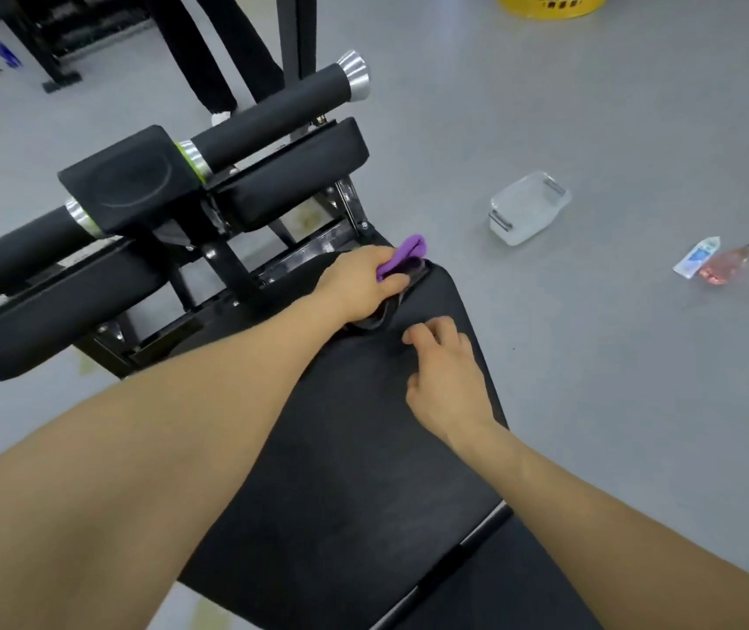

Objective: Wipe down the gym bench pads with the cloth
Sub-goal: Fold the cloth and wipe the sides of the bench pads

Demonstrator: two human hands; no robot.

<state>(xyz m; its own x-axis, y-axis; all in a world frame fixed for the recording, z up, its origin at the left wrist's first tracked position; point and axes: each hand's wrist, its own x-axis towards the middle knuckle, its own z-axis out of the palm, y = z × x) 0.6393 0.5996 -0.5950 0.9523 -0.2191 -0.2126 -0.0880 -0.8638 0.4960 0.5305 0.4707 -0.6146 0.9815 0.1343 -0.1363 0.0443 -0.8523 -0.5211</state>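
Observation:
A black bench seat pad [363, 447] runs from the bottom of the view up to its narrow far end. My left hand [359, 284] grips a bunched purple cloth [402, 259] and presses it at that far end, over a black strap loop [386, 311]. My right hand [445, 379] rests on the pad just behind it, fingers curled loosely and holding nothing. Beyond the seat stand two flat black knee pads [290, 175] and two foam rollers [272, 120] with chrome end caps.
On the grey floor to the right lie a clear plastic container [528, 206], a small white and blue bottle [697, 256] and a pink spray bottle [727, 266]. A yellow bucket [552, 4] stands at the top. A person's dark trouser legs [209, 52] stand behind the bench frame.

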